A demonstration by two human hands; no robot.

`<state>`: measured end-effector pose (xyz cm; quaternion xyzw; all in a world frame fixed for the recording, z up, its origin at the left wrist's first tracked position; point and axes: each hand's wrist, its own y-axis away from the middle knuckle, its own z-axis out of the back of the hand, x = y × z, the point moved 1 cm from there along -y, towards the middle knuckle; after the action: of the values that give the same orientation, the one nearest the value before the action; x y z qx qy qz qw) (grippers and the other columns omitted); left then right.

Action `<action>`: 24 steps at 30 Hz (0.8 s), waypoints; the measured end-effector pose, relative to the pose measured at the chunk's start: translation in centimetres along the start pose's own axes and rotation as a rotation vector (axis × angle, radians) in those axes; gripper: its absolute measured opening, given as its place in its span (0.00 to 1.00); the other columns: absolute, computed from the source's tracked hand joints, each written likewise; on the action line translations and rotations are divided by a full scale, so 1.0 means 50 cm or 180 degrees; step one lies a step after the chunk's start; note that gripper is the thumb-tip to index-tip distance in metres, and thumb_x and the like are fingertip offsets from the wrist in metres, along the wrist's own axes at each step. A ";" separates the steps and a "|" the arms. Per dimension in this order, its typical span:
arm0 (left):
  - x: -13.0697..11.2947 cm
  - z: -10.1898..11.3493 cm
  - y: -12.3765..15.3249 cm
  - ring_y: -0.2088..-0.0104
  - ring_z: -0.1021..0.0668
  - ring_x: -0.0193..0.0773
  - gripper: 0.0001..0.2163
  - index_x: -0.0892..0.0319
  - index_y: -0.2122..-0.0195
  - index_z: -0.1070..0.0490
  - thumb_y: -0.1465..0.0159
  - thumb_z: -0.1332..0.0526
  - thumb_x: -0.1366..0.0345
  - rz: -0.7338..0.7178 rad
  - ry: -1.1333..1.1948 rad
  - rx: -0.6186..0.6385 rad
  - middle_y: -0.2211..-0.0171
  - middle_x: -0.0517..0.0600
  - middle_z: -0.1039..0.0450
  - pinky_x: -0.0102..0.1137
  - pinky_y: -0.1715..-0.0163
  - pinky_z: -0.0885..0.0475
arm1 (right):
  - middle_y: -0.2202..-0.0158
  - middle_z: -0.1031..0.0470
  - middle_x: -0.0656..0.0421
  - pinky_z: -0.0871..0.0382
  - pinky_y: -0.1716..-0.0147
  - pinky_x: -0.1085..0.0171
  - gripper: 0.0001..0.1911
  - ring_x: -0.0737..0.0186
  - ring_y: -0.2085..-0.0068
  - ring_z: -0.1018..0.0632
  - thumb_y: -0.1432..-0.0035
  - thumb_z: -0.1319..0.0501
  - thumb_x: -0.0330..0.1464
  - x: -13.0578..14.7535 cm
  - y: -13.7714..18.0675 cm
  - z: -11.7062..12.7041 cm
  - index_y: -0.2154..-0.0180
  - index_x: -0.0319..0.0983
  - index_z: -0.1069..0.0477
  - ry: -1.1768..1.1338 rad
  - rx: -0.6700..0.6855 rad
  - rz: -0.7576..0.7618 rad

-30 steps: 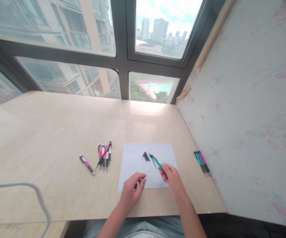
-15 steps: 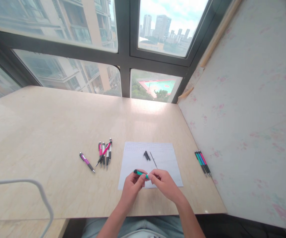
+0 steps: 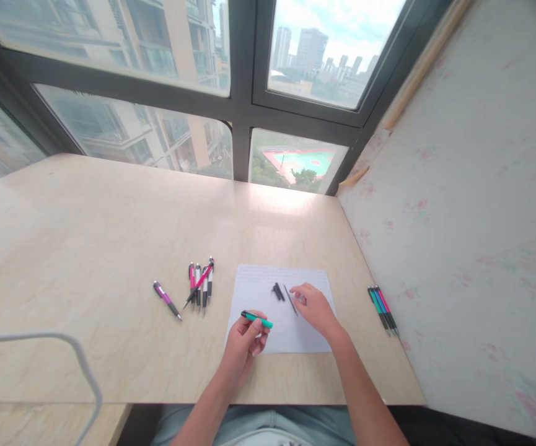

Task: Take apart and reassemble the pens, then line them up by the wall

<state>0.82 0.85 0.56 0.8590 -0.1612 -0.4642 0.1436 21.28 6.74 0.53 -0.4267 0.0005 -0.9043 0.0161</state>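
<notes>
My left hand (image 3: 243, 342) grips a green pen barrel (image 3: 264, 322) with a black clip end, held tilted over the sheet of paper (image 3: 295, 339). Just right of a thin dark pen refill (image 3: 290, 298) hovers my right hand (image 3: 316, 311), its fingers loosely bent and apart with nothing visible in them. The refill lies slanted on the paper. Beside it, to the left, are small black pen parts (image 3: 277, 292), too small to make out fully. Handwritten lines run along the paper's top edge.
Several pink, white and black pens (image 3: 197, 288) lie in a group left of the paper. A purple pen (image 3: 167, 301) is farther left. Several coloured pens (image 3: 382, 310) line up near the wall (image 3: 481, 248). A white cable (image 3: 77, 353) curves across the near left.
My right hand has come away from the green pen barrel and moved up and right, beside the refill. The left hand keeps the barrel, now slightly farther left. The view has shifted slightly.
</notes>
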 end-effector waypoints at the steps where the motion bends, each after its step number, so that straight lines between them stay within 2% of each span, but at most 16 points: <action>1: 0.000 0.000 0.000 0.79 0.33 0.27 0.17 0.62 0.64 0.30 0.47 0.31 0.55 0.0010 0.0019 0.0008 0.76 0.47 0.31 0.22 0.84 0.46 | 0.69 0.24 0.58 0.33 0.65 0.64 0.08 0.62 0.67 0.24 0.49 0.39 0.28 0.000 -0.001 -0.004 0.66 0.42 0.23 0.0081 0.0017 -0.0001; 5: 0.001 0.001 -0.002 0.79 0.32 0.27 0.17 0.62 0.64 0.30 0.47 0.31 0.56 0.0069 0.0098 0.0003 0.75 0.47 0.30 0.22 0.83 0.46 | 0.67 0.23 0.56 0.33 0.63 0.63 0.07 0.61 0.65 0.23 0.45 0.40 0.29 0.001 -0.006 -0.007 0.68 0.40 0.23 0.0296 -0.0043 0.0045; 8: 0.001 0.001 -0.002 0.79 0.32 0.28 0.17 0.62 0.65 0.29 0.48 0.30 0.56 0.0118 0.0176 -0.0014 0.76 0.47 0.30 0.22 0.83 0.46 | 0.67 0.22 0.55 0.33 0.61 0.61 0.09 0.60 0.64 0.23 0.42 0.42 0.31 0.004 -0.007 -0.003 0.68 0.40 0.23 0.0193 -0.0169 0.0129; 10: 0.000 0.000 -0.002 0.79 0.32 0.27 0.17 0.62 0.65 0.29 0.48 0.29 0.57 0.0143 0.0268 -0.0012 0.76 0.47 0.30 0.22 0.83 0.45 | 0.66 0.21 0.55 0.32 0.60 0.61 0.09 0.59 0.64 0.23 0.42 0.42 0.33 0.009 0.001 -0.002 0.67 0.40 0.23 -0.0119 -0.0224 0.0040; 13: 0.000 0.000 -0.003 0.79 0.32 0.27 0.16 0.63 0.65 0.29 0.48 0.29 0.59 0.0190 0.0412 0.0019 0.76 0.47 0.29 0.21 0.82 0.44 | 0.66 0.20 0.55 0.30 0.64 0.61 0.09 0.59 0.66 0.22 0.45 0.38 0.36 0.025 0.031 -0.005 0.65 0.39 0.22 -0.0951 -0.0184 -0.0378; 17: 0.001 0.001 -0.004 0.77 0.31 0.27 0.14 0.63 0.64 0.28 0.46 0.30 0.61 0.0207 0.0526 0.0078 0.75 0.48 0.29 0.21 0.80 0.41 | 0.74 0.23 0.59 0.33 0.73 0.66 0.11 0.63 0.73 0.26 0.49 0.34 0.38 0.066 0.091 -0.015 0.65 0.38 0.22 -0.1851 0.0089 -0.0748; 20: 0.003 0.002 -0.004 0.77 0.31 0.27 0.13 0.63 0.64 0.28 0.45 0.30 0.62 0.0200 0.0532 0.0149 0.75 0.48 0.29 0.21 0.80 0.41 | 0.76 0.24 0.60 0.35 0.75 0.67 0.10 0.65 0.74 0.27 0.49 0.33 0.38 0.095 0.122 -0.023 0.66 0.39 0.22 -0.2158 0.0205 -0.0761; 24: 0.003 -0.001 -0.002 0.77 0.31 0.27 0.12 0.64 0.64 0.28 0.44 0.31 0.62 0.0197 0.0538 0.0245 0.76 0.47 0.29 0.21 0.80 0.40 | 0.68 0.22 0.57 0.31 0.66 0.65 0.08 0.61 0.66 0.24 0.47 0.34 0.36 0.114 0.130 -0.036 0.68 0.39 0.21 -0.2116 0.0259 -0.0385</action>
<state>0.95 0.87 0.42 0.8946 -0.1927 -0.3789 0.1378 16.45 0.06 3.68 -0.6964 -0.0662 -0.7143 -0.0212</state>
